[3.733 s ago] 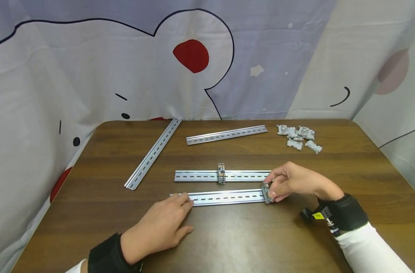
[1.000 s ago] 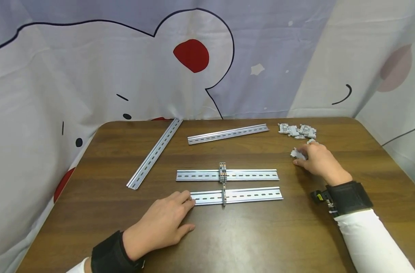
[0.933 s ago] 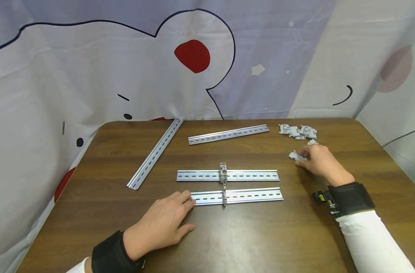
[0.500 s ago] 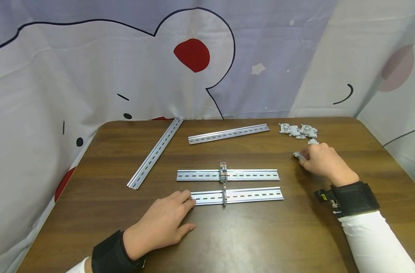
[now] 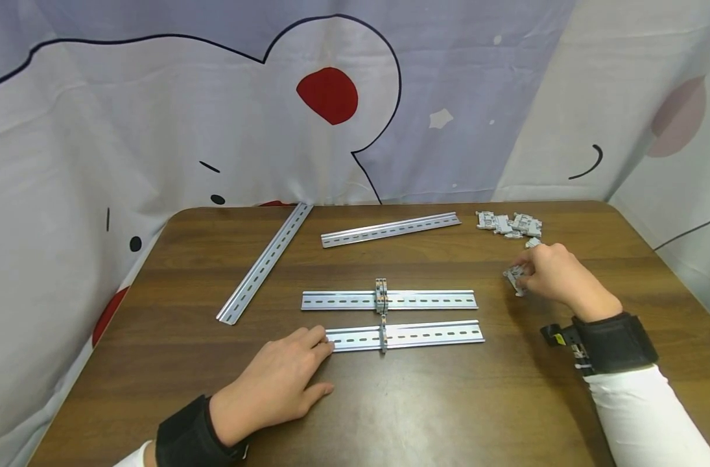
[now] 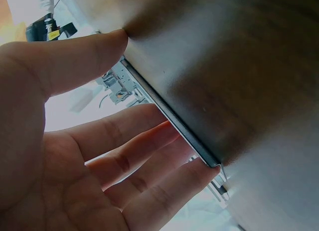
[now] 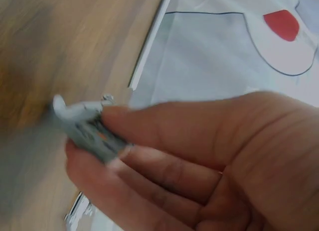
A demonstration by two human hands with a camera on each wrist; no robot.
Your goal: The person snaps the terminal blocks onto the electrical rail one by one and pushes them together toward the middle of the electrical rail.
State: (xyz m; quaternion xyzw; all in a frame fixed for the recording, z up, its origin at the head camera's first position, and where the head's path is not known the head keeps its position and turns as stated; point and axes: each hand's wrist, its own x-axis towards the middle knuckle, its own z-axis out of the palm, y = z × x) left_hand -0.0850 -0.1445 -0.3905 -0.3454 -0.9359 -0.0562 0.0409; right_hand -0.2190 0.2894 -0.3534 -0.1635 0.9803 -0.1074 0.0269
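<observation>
My right hand (image 5: 556,275) pinches a small grey terminal block (image 5: 515,280) between thumb and fingers, just in front of the loose pile. In the right wrist view this terminal block (image 7: 89,126) looks slightly blurred, with an orange spot on its side. My left hand (image 5: 279,379) rests with extended fingers on the left end of the nearest slotted metal DIN rail (image 5: 433,333). A single terminal block (image 5: 383,334) stands across that rail near its middle. On the parallel DIN rail (image 5: 331,300) behind it, several terminal blocks (image 5: 380,296) stand side by side.
Several loose terminal blocks (image 5: 526,225) lie at the back right of the wooden table (image 5: 413,408). Another DIN rail (image 5: 390,229) lies near the back edge, and one more DIN rail (image 5: 264,266) lies slanted on the left. A printed curtain (image 5: 448,155) hangs behind the table.
My right hand has left the nearest rail, where one terminal block now stands mid-rail. It has picked another from the loose ones, drawn it slightly rightward and turned it. The left hand stays put.
</observation>
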